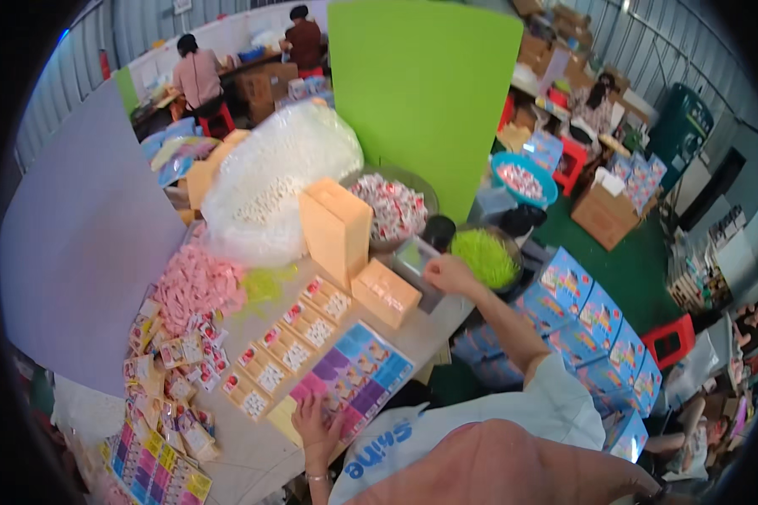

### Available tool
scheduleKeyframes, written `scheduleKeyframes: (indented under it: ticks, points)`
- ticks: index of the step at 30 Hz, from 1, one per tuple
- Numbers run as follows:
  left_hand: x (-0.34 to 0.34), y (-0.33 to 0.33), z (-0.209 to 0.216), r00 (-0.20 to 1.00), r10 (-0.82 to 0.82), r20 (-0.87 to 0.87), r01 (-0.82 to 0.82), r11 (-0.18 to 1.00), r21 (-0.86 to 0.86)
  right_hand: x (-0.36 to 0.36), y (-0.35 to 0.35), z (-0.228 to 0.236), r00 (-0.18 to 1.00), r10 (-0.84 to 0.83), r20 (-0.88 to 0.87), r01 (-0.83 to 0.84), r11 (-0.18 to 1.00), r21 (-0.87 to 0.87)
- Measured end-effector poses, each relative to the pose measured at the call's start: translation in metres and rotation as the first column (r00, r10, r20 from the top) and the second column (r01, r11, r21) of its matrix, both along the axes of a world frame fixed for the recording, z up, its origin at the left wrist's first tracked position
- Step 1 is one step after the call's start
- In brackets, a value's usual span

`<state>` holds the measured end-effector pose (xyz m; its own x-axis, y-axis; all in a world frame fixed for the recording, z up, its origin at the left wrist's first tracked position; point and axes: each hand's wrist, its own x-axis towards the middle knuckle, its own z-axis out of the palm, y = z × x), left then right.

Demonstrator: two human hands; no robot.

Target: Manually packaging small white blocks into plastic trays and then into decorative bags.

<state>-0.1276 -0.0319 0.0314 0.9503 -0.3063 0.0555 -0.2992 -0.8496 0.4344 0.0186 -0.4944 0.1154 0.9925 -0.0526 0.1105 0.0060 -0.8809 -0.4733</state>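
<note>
**While the left hand (316, 421) spreads over a printed sheet (364, 364), the right hand (449, 273) is at a clear bin (410, 271)**

As the head view looks down, the printed sheet lies on the worktop (244, 454), reaching forward and right from the left hand. That hand is palm down, fingers loosely spread on the sheet's near left edge, with nothing seen gripped. The right hand has its fingers bent together at the bin; whether they pinch anything cannot be told.

The sheet looks thin, light and flexible, perhaps slick on its coloured face, so it would likely slide or crease if pushed; a flat press or a pinch at an edge should suit it. The bin looks like light, fairly stiff plastic, best taken by its rim.

Ahead of the left hand runs a row of peach cards (293, 347) with white pieces on them. Just left of the right hand stands a small peach box (386, 292); just right of it is a bowl of green pieces (484, 257).

The sheet carries blue, purple and pink printed blocks, too small to read. Nearer the body than both hands, the white shirt (556, 400) bears large blue lettering. Right of the right hand, stacked blue boxes (572, 320) show colourful print, too blurred to read.
</note>
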Motion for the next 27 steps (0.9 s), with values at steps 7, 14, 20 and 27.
scheduleKeyframes:
  ticks: [7,14,20,27]
  points:
    - [0.03,-0.011,-0.004,0.969,-0.127,-0.211,-0.195,0.128,-0.972,-0.062,0.107,0.087,0.836,0.088,0.542,-0.115,0.993,0.016]
    - [0.045,-0.102,0.046,0.971,-0.235,-0.035,-0.088,-0.219,-0.972,-0.12,0.227,0.026,0.698,0.591,0.404,-0.653,0.757,0.02]
    - [0.019,-0.045,0.032,0.885,-0.442,-0.142,-0.402,-0.575,-0.713,-0.06,0.125,0.036,0.972,0.222,0.073,-0.23,0.856,0.462]
    - [0.003,0.014,0.033,0.824,-0.504,-0.259,-0.557,-0.637,-0.532,-0.017,0.007,0.035,0.988,-0.042,0.151,0.056,0.994,-0.091]
